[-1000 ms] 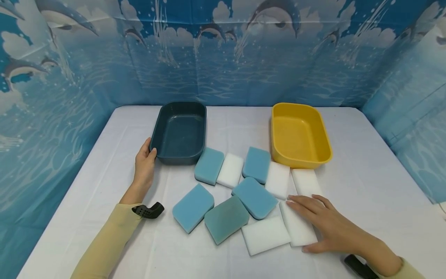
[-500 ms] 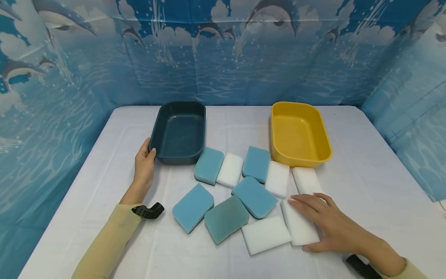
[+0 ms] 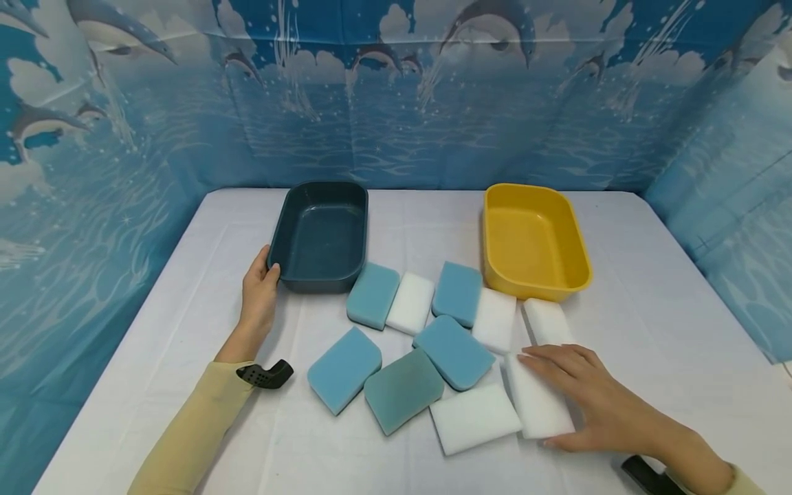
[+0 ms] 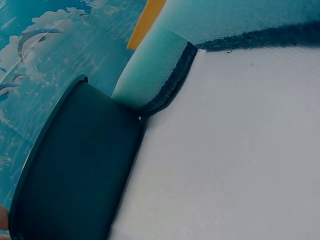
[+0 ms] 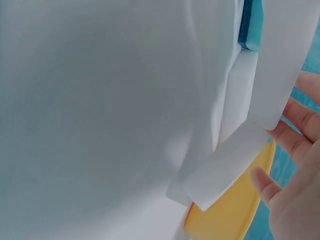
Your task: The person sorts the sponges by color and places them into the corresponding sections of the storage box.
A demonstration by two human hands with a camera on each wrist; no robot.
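My left hand [image 3: 258, 297] grips the near left corner of a dark teal bin [image 3: 322, 285], thumb on the near wall. In the left wrist view the outer wall of the bin [image 4: 75, 165] fills the lower left, and only a sliver of that hand shows. At the right front, my right hand [image 3: 597, 399] holds a white sponge [image 3: 537, 399] across its length, fingers at the far end and thumb at the near end. The sponge's right edge looks slightly raised. In the right wrist view, fingertips [image 5: 275, 132] touch the corner of a white sponge [image 5: 282, 60].
A yellow bin [image 3: 535, 289] stands at the back right, nothing in it. Several blue sponges, such as this blue sponge [image 3: 344, 371], lie mid-table with a green-blue sponge [image 3: 403, 392] and more white ones, including a white sponge [image 3: 475, 419]. A dolphin-print curtain [image 3: 396, 137] encloses the table.
The white sponge under my right hand has shifted slightly right with the hand and tilted a little. My left hand and the dark teal bin stay put.
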